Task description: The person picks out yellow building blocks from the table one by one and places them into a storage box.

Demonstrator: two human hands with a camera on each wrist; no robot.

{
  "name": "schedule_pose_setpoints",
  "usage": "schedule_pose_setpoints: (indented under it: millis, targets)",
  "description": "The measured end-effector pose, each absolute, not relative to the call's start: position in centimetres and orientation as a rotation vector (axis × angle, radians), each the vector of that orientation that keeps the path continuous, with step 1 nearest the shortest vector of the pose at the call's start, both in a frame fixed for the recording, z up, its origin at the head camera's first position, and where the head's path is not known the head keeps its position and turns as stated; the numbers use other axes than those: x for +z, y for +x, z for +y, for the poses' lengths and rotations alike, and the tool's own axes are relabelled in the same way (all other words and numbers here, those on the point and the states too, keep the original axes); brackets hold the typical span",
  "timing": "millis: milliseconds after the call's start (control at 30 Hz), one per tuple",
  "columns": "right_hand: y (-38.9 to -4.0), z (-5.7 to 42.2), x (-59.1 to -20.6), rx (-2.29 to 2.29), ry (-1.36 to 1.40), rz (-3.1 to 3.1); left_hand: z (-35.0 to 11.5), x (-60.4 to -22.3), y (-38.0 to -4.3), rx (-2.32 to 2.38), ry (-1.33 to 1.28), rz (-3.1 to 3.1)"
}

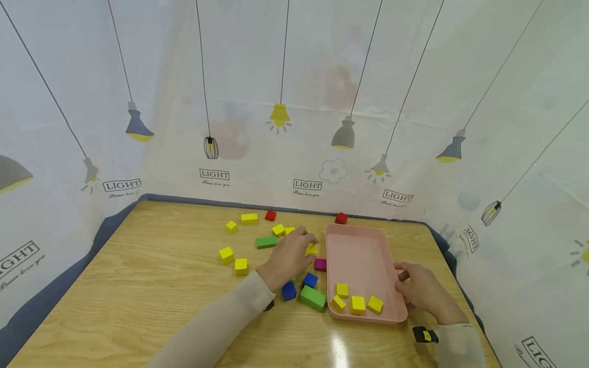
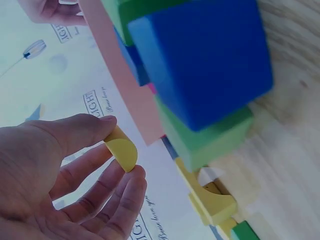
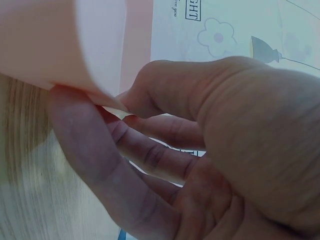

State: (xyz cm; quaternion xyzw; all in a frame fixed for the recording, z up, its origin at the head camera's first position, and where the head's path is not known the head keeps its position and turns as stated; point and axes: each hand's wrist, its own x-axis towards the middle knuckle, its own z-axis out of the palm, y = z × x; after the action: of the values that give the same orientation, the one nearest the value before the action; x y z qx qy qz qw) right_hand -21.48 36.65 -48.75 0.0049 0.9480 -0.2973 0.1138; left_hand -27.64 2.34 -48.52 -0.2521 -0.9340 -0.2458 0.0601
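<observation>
Held piece: only the left wrist view shows that the yellow block (image 2: pixel 125 154) has a half-round end; in the head view my left hand (image 1: pixel 286 259) covers part of it.
Tray edge: the right wrist view shows my right hand (image 3: pixel 200 135) up close, thumb on one side of the rim and fingers on the other.
Pink tray contents: only the head view shows inside the pink tray (image 1: pixel 356 250), where four yellow blocks (image 1: pixel 357 305) sit toward 6 o'clock.
Around the tray: a red block (image 1: pixel 341 218) is at 11 o'clock, a magenta block (image 1: pixel 320 265) at 9, and a large green block (image 1: pixel 313 298) at 8, with two blue blocks (image 1: pixel 289 291) near it.
Beyond my left hand: a long green block (image 1: pixel 266 242) is at 10 o'clock and two yellow cubes (image 1: pixel 241 267) at 9.
In the way: in the left wrist view, a blue block looms at 1 o'clock, hiding part of the tray.
Left hand: pinching the yellow block between thumb and fingertips, at the tray's 10 o'clock, outside it.
Right hand: gripping the tray's rim at 3 o'clock.
</observation>
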Motion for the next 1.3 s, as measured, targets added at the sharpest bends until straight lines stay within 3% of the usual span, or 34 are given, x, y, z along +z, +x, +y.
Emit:
schedule_pose_setpoints:
  millis: [1300]
  targets:
    - [-21.3, 36.5, -48.5, -0.884, 0.042, 2.760, 9.1, -48.3, -24.9, -0.678, -1.063, -2.767]
